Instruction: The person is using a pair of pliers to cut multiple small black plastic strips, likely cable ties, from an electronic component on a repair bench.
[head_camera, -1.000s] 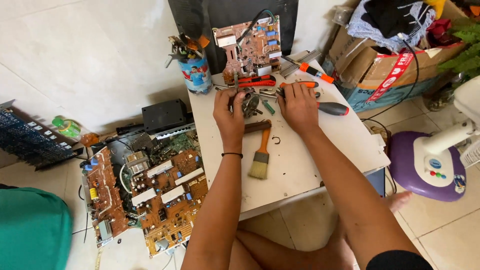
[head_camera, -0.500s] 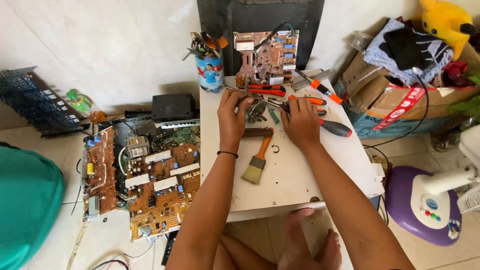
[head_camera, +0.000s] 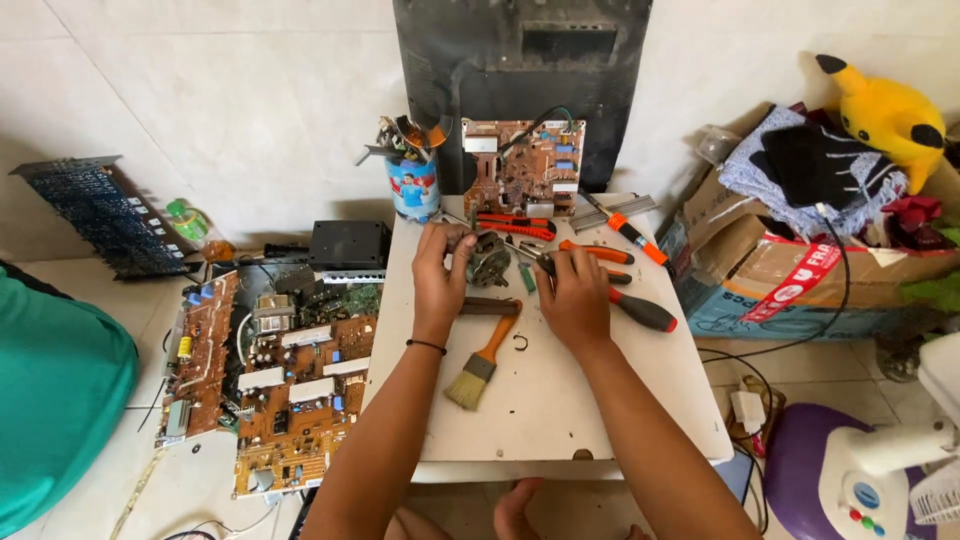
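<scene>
Left hand (head_camera: 440, 272) grips ribbed grey metal motor (head_camera: 489, 258)

My left hand (head_camera: 440, 270) rests on a grey metal motor part (head_camera: 490, 258). The table (head_camera: 560, 400) is white. The brush (head_camera: 478, 362) has an orange handle and pale bristles. The screwdriver (head_camera: 628, 232) is orange and black. The circuit boards (head_camera: 290, 390) are brown. The plush toy (head_camera: 885, 115) is yellow with black ear tips.
</scene>
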